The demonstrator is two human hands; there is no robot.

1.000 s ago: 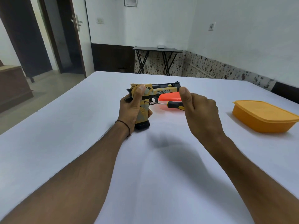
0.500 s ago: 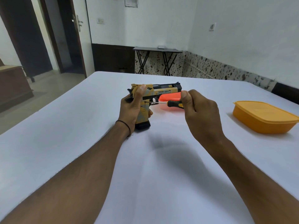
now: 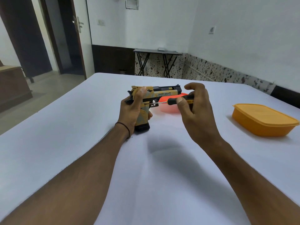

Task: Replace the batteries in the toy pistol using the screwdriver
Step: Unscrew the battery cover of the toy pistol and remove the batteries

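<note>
Nearby, on the white cloth-covered table (image 3: 78, 130), a rectangular orange plastic box (image 3: 263, 120) sits well to the right of both hands, with its matching lid pressed on, so whatever is inside is hidden. A shallow red-orange plastic tub (image 3: 168, 108) lies just behind the work. The pistol's barrel, the screwdriver and the right hand's fingers cover much of it, and I cannot tell whether it holds anything. Farther back, a dark folding table (image 3: 158, 51) stands against the speckled wall with a small pale thing on top, and a dark door (image 3: 76, 43) stands open on the left. The yellow-and-black plastic toy pistol (image 3: 162, 93) stands upright near the middle of the table, its black base resting on the cloth and its barrel pointing right. The left hand (image 3: 129, 112), with a thin black band (image 3: 124, 127) on its wrist, wraps round the grip, thumb lying up the rear of the slide. The right hand (image 3: 199, 114) pinches the handle of the black-and-yellow screwdriver (image 3: 172, 100) between thumb and curled fingers, forefinger lifted above it. The thin metal shaft runs level to the left, its tip meeting the pistol's side just above the grip, beside the trigger.
</note>
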